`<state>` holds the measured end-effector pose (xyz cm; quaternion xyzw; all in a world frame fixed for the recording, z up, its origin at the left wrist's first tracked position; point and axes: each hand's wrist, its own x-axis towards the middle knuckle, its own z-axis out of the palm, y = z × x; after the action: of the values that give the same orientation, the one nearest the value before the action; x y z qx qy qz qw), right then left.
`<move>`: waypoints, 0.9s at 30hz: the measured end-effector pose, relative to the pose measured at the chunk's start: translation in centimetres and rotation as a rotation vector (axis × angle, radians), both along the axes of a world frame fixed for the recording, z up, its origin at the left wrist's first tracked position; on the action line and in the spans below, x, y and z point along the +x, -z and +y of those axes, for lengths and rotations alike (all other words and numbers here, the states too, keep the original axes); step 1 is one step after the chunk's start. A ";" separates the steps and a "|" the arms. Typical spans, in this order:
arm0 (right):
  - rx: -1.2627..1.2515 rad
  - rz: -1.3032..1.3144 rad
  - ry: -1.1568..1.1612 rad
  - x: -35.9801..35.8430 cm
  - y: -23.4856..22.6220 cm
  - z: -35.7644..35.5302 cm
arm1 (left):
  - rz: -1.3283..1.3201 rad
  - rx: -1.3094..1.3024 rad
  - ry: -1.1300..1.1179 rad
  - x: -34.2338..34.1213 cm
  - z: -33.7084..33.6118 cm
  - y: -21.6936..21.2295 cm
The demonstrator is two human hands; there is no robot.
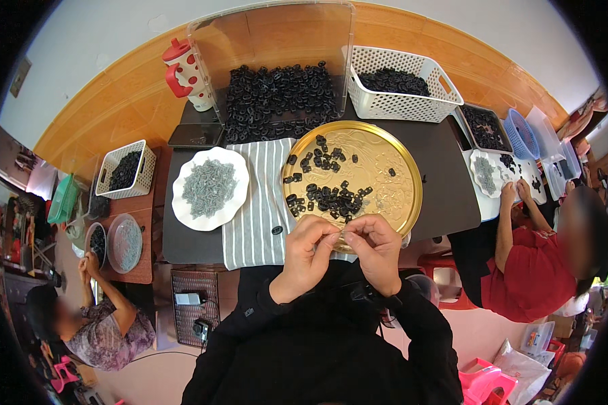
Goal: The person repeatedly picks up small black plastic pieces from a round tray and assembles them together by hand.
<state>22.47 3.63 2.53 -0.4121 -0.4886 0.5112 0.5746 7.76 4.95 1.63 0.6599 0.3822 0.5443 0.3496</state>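
Note:
Over the near rim of a round gold tray [412, 152], my left hand [305, 255] and my right hand [377, 251] meet fingertip to fingertip. Both are closed in a pinch around something tiny; the fingers hide most of it. Small black plastic pieces [334, 200] lie in loose clusters on the tray, just beyond my fingers. One black oval piece [277, 230] rests on the grey striped cloth [240, 244] beside my left hand. Left of the cloth, a white scalloped plate [211, 224] holds a heap of small translucent grey parts [209, 187].
A clear bin [270, 40] of black pieces and a white perforated basket [405, 108] stand at the back of the dark table [446, 202]. Left of the bin are a red-dotted tumbler [194, 81] and a dark phone [196, 136]. People work at both sides.

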 end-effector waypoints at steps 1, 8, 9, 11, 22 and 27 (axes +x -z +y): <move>-0.001 0.014 0.011 -0.1 0.0 0.0 | 0.022 0.038 -0.021 0.0 0.0 0.0; 0.036 -0.065 0.045 -0.2 0.1 0.2 | 0.150 0.221 -0.087 0.1 0.1 -0.2; 0.036 -0.065 0.046 -0.3 0.2 0.2 | 0.152 0.222 -0.079 0.1 0.0 -0.3; 0.037 -0.064 0.064 -0.4 0.3 0.2 | 0.155 0.223 -0.072 0.2 0.0 -0.4; 0.126 -0.080 0.080 -0.2 1.1 0.3 | 0.043 -0.030 0.055 0.6 0.1 0.4; 0.087 -0.073 0.066 0.2 1.3 0.2 | 0.022 -0.068 0.045 1.1 0.1 0.8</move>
<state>22.68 3.81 1.25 -0.4211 -0.5170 0.4550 0.5903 8.91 5.01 0.82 0.6621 0.3894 0.5156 0.3797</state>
